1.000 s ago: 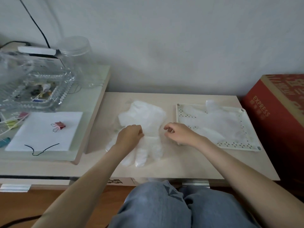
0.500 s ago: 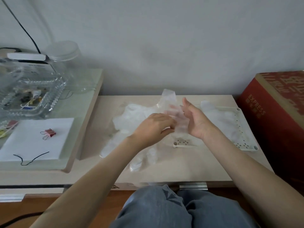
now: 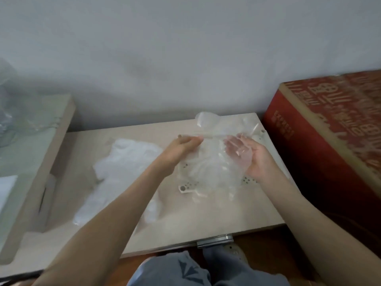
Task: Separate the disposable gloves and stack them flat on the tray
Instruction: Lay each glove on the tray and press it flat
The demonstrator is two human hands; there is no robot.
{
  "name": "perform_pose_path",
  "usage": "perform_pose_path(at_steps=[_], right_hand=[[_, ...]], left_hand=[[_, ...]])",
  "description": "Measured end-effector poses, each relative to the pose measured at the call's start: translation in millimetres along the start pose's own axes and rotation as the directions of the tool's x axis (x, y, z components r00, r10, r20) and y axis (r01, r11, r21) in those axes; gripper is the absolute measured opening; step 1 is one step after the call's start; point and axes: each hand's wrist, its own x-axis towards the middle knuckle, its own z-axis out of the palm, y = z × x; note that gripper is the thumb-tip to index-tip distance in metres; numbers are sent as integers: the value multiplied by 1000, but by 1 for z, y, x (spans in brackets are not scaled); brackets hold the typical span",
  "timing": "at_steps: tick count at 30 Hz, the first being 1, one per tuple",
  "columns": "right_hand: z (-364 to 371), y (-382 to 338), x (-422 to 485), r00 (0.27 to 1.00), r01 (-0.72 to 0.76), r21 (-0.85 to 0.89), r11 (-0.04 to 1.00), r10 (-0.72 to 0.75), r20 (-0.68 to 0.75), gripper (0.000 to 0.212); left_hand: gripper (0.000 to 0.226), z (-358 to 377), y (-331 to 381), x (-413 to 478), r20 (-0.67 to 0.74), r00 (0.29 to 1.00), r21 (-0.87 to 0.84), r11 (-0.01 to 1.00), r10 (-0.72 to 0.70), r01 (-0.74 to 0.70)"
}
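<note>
A single clear disposable glove [image 3: 208, 164] hangs spread over the white perforated tray [image 3: 182, 188] on the right half of the table. My left hand [image 3: 181, 146] pinches the glove's upper left edge. My right hand [image 3: 250, 157] lies palm up under the glove's right side, fingers relaxed, with the film draped over it. A pile of several white gloves [image 3: 125, 162] lies flat on the table to the left of the tray. Much of the tray is hidden behind the held glove and my hands.
A red cardboard box [image 3: 321, 141] stands against the table's right edge. A raised side table [image 3: 51, 139] with a clear plastic container [image 3: 12, 112] is on the left. The wall runs close behind. My knees are below the table's front edge.
Both hands lifted one glove off the pile and carried it right, over the tray. My right hand turned palm up. The view shifted right and closer.
</note>
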Motion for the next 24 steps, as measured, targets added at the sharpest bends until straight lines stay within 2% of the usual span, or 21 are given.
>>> perform_pose_path(at_steps=[2,4,7,9,12,15,17,21,22,24], right_hand=[[-15,-1,6,999,12,30,999,-11,-45,9],[-28,-1,11,999,14,48,999,-12,-51,9],[-44,-6,18,995,11,-56,998,-16,-101,9],[-51,-9,21,985,3,-147,989,-29,-170,23],[-57,-16,29,965,38,-311,950,-116,-236,50],[-62,-21,34,881,10,-661,750,-319,-348,38],[-65,-22,37,839,-30,-789,614,-414,-354,29],[-70,-20,39,809,-137,-876,462,-458,-368,10],[-71,-19,38,805,-153,-885,441,-464,-370,9],[-71,-17,34,799,-163,-887,433,-469,-376,12]], left_hand=[[14,12,-3,13,61,998,73,997,-13,9],[11,20,-6,25,41,999,138,990,-9,3],[12,27,-7,40,12,1000,270,962,28,-31],[9,26,-7,48,-1,999,402,915,39,-36],[10,26,-5,62,-24,996,635,771,82,-48],[12,28,-3,73,-26,994,739,672,102,-49],[10,30,-2,79,-2,994,802,594,111,-65],[22,34,-3,86,58,967,947,293,249,-132],[26,36,-6,87,52,953,959,251,299,-131],[39,44,-14,81,-8,914,962,252,406,-104]])
